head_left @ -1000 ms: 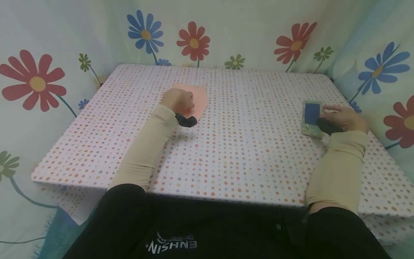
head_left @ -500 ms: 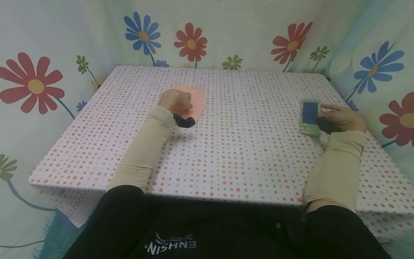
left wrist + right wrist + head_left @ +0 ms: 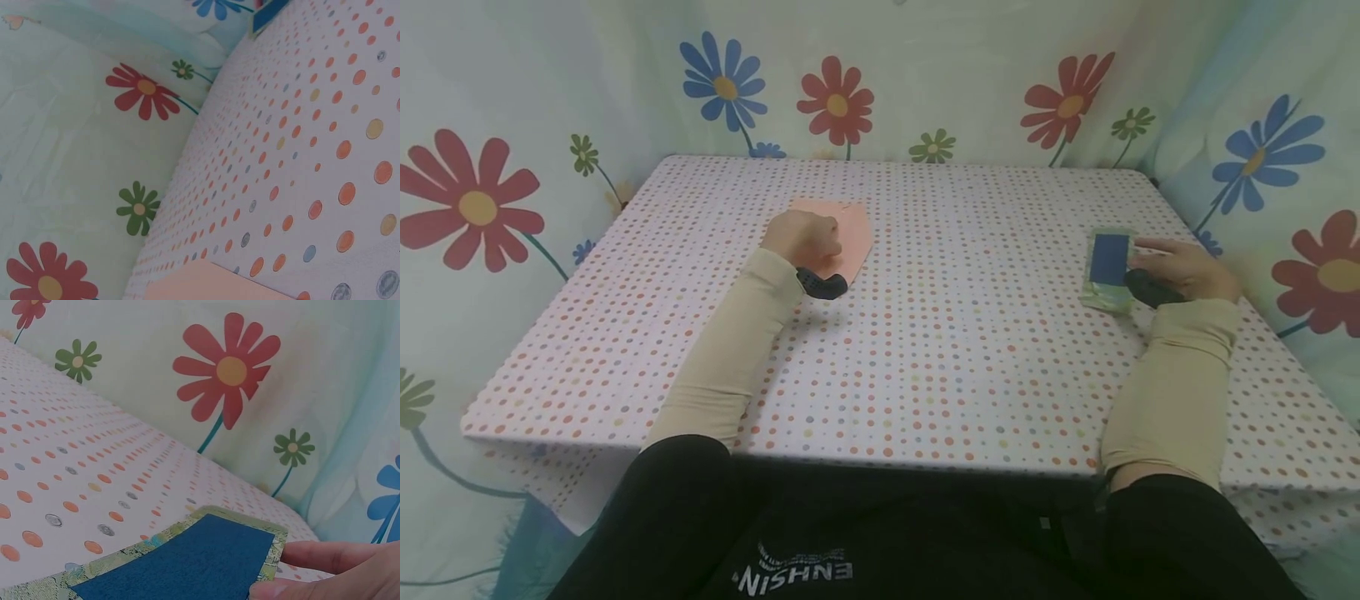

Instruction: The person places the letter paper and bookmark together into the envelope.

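My left hand [image 3: 803, 237], fingers curled, grips the left side of a pink sheet of paper [image 3: 854, 227] on the left of the table. The fingertips are hidden under the hand. In the left wrist view only an edge of the pink sheet [image 3: 203, 281] shows at the bottom. On the right, my right hand [image 3: 1183, 268] pinches the right edge of a green patterned card with a dark blue rectangle [image 3: 1109, 260]. The thumb [image 3: 275, 589] lies on the card's front in the right wrist view, with a finger [image 3: 325, 555] stretched beside its edge.
A white cloth with coloured dots covers the table [image 3: 925, 350], and its front edge hangs down near the body. Flowered curtains [image 3: 970, 75] stand close behind the table and along both sides. Black wrist mounts [image 3: 822, 285] sit below the hands.
The head view has shifted slightly, so table and hands appear a little farther left. The card leans slightly more. Both hands keep their holds.
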A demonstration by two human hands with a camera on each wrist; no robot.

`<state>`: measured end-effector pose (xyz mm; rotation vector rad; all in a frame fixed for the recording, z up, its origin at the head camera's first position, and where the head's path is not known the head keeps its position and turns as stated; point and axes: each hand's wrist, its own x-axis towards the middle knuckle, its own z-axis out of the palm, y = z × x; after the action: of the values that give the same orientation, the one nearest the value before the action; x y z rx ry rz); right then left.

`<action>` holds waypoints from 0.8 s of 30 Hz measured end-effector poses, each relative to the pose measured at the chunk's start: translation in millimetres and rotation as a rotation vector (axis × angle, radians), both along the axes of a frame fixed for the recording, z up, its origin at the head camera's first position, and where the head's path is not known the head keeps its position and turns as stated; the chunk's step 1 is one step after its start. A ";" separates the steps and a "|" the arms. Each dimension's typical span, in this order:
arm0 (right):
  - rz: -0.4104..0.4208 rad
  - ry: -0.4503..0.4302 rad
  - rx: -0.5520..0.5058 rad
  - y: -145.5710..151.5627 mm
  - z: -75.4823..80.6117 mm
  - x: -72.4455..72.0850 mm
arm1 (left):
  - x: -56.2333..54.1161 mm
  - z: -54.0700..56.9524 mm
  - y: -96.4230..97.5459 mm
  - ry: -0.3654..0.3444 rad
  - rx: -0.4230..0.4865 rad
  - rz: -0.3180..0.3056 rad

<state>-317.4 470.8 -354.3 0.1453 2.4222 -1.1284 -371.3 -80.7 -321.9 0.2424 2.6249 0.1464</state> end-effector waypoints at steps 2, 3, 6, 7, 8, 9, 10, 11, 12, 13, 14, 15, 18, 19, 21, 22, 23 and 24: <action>-0.018 -0.007 -0.019 -1.2 0.3 -1.2 | 0.4 -0.4 -0.1 0.004 0.006 0.002; -0.025 -0.007 -0.019 -1.4 0.1 -1.5 | 0.5 -0.4 -0.1 0.008 0.010 0.009; -0.036 -0.010 -0.019 -0.9 -0.2 -1.9 | 0.5 -0.6 0.0 -0.009 0.033 0.022; -0.034 -0.006 -0.020 -0.6 -0.3 -1.8 | 0.2 -0.7 0.0 -0.015 0.037 0.022; -0.031 -0.005 -0.024 -0.3 -0.4 -1.8 | 0.0 -0.9 0.0 -0.023 0.049 0.032; -0.029 -0.003 -0.026 -0.2 -0.4 -1.7 | -0.3 -1.2 0.0 -0.026 0.053 0.036; -0.026 0.000 -0.033 -0.2 -0.5 -1.8 | -0.5 -1.6 0.1 -0.035 0.069 0.054; -0.025 0.001 -0.034 -0.3 -0.5 -1.8 | -0.6 -1.7 0.1 -0.035 0.074 0.064; -0.024 0.003 -0.037 -0.4 -0.6 -2.0 | -0.9 -1.9 0.3 -0.039 0.083 0.076; -0.027 0.005 -0.043 -0.7 -0.7 -2.0 | -1.1 -2.1 0.5 -0.038 0.088 0.088; -0.028 0.008 -0.049 -1.0 -0.8 -2.1 | -1.0 -2.1 0.7 -0.044 0.092 0.091; -0.033 0.010 -0.049 -1.4 -1.0 -2.1 | -1.1 -2.2 0.7 -0.044 0.090 0.091; -0.038 0.020 -0.055 -2.1 -2.2 -2.0 | 0.1 -1.9 0.9 -0.038 0.082 0.093; -0.040 0.024 -0.054 -2.5 -2.6 -1.7 | 0.7 -1.8 0.9 -0.034 0.083 0.101; -0.041 0.028 -0.053 -3.2 -3.4 -1.1 | 2.2 -1.3 0.7 -0.023 0.079 0.115; -0.037 0.028 -0.052 -3.5 -3.9 -0.8 | 3.0 -1.0 0.7 -0.015 0.073 0.117; -0.035 0.026 -0.053 -4.0 -4.1 -0.4 | 3.5 -0.7 0.7 -0.015 0.070 0.117; -0.030 0.025 -0.051 -4.2 -4.3 0.1 | 3.8 -0.5 0.8 -0.021 0.075 0.128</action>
<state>-317.4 466.6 -358.6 0.1524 2.4179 -1.2111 -367.5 -79.9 -322.5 0.0982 2.6165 0.2898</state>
